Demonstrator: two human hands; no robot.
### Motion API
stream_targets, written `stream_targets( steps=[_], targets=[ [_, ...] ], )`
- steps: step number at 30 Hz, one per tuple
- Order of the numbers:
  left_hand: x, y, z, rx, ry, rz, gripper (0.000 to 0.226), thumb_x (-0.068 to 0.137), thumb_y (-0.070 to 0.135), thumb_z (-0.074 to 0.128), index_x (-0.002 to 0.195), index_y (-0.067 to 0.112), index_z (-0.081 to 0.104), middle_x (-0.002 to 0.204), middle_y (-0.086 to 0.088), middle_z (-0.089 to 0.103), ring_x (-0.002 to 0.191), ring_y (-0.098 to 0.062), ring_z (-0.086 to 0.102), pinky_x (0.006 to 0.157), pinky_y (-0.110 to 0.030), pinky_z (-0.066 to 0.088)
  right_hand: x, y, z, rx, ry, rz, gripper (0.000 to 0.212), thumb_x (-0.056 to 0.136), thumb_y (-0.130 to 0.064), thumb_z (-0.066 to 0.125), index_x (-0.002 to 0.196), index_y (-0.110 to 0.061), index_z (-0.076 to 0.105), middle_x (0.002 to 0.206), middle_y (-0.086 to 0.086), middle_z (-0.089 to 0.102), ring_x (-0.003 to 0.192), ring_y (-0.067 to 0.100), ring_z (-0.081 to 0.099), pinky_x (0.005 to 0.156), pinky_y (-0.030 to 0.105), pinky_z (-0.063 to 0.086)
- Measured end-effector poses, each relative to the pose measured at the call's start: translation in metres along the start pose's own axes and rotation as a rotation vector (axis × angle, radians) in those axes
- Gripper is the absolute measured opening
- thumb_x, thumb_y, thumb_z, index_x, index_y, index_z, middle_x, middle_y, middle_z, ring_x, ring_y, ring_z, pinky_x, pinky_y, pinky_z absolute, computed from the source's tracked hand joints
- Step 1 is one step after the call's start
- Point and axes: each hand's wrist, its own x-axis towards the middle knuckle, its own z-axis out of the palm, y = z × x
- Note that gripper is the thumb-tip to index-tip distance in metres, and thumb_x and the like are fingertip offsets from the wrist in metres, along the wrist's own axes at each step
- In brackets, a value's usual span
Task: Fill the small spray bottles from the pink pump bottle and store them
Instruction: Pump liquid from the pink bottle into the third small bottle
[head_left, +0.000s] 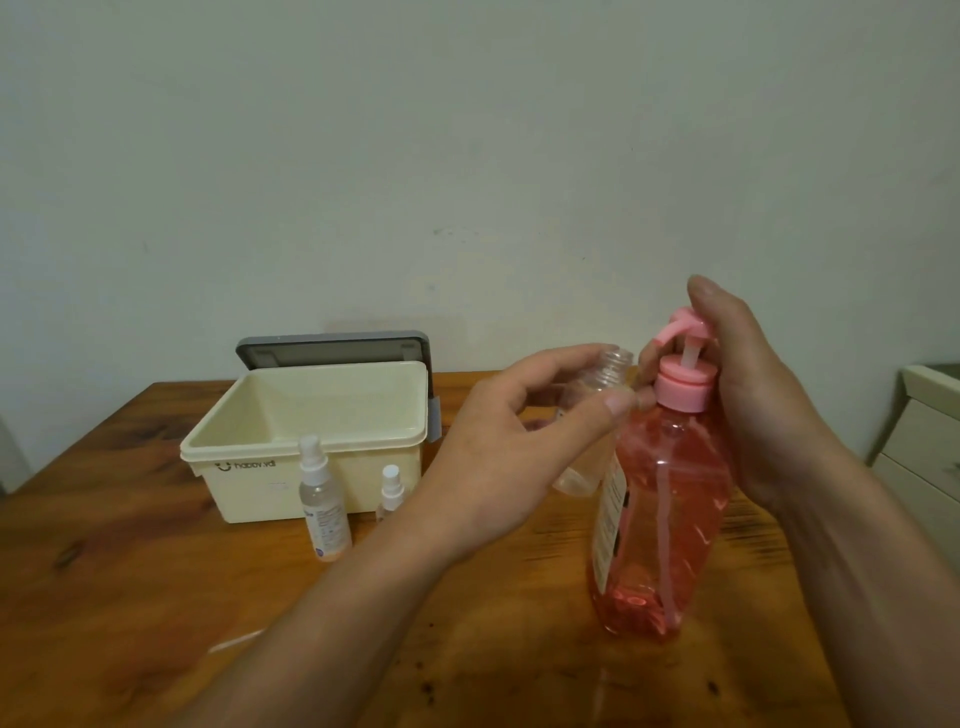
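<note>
The pink pump bottle (665, 519) stands on the wooden table (130, 597) at the right. My right hand (753, 405) wraps around its pump head and neck from the right. My left hand (519, 447) grips an uncapped clear small bottle (613, 364), its threaded mouth held just under the pink spout. Two capped small spray bottles stand in front of the box: a taller one (322, 504) and a shorter one (390, 491).
An open cream storage box (311, 415) sits at the back left of the table, its grey lid (332, 348) leaning on the wall behind it. A thin white tube (236, 642) lies near the front. A cream cabinet (930, 431) stands at the far right.
</note>
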Motion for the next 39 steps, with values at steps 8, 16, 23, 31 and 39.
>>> stream_targets(
  steps=[8, 16, 23, 31, 39],
  targets=[
    [0.01, 0.006, 0.01, -0.093, 0.007, 0.006, 0.039, 0.078, 0.033, 0.079, 0.114, 0.025, 0.067, 0.105, 0.008, 0.072, 0.097, -0.001, 0.065, 0.087, -0.024, 0.054, 0.0, 0.003, 0.0, 0.01, 0.019, 0.028, 0.047, 0.065, -0.075, 0.057, 0.064, -0.029, 0.071, 0.071, 0.006, 0.072, 0.068, 0.024, 0.071, 0.061, 0.035, 0.055],
    [0.011, 0.009, 0.017, -0.073, 0.055, 0.057, 0.034, 0.085, 0.036, 0.072, 0.117, 0.025, 0.068, 0.102, 0.014, 0.071, 0.094, 0.007, 0.064, 0.071, -0.003, 0.046, 0.0, 0.001, 0.0, 0.013, -0.005, 0.025, 0.049, 0.067, -0.076, 0.055, 0.066, -0.03, 0.072, 0.07, 0.005, 0.073, 0.066, 0.023, 0.072, 0.055, 0.032, 0.055],
    [0.013, 0.01, 0.018, -0.082, 0.068, 0.078, 0.034, 0.089, 0.04, 0.062, 0.119, 0.027, 0.064, 0.104, 0.013, 0.068, 0.092, 0.007, 0.065, 0.067, -0.006, 0.049, 0.002, -0.001, -0.002, 0.066, -0.109, 0.028, 0.075, 0.079, -0.082, 0.038, 0.068, -0.014, 0.069, 0.063, 0.015, 0.062, 0.06, 0.028, 0.061, 0.058, 0.036, 0.053],
    [0.021, 0.003, 0.018, -0.056, 0.066, 0.057, 0.046, 0.088, 0.048, 0.054, 0.13, 0.029, 0.06, 0.119, 0.007, 0.065, 0.108, -0.006, 0.064, 0.089, -0.022, 0.054, 0.0, -0.001, 0.0, -0.043, -0.051, 0.056, 0.073, 0.078, -0.075, 0.04, 0.066, -0.01, 0.072, 0.072, 0.022, 0.07, 0.065, 0.032, 0.068, 0.057, 0.035, 0.056],
    [0.021, -0.002, 0.016, 0.007, 0.004, 0.052, 0.051, 0.088, 0.053, 0.061, 0.136, 0.04, 0.05, 0.123, 0.016, 0.054, 0.112, -0.002, 0.058, 0.093, -0.027, 0.054, 0.0, -0.002, 0.002, -0.06, -0.026, 0.076, 0.067, 0.073, -0.076, 0.043, 0.058, -0.014, 0.066, 0.055, 0.014, 0.059, 0.048, 0.023, 0.057, 0.046, 0.029, 0.048]
  ],
)
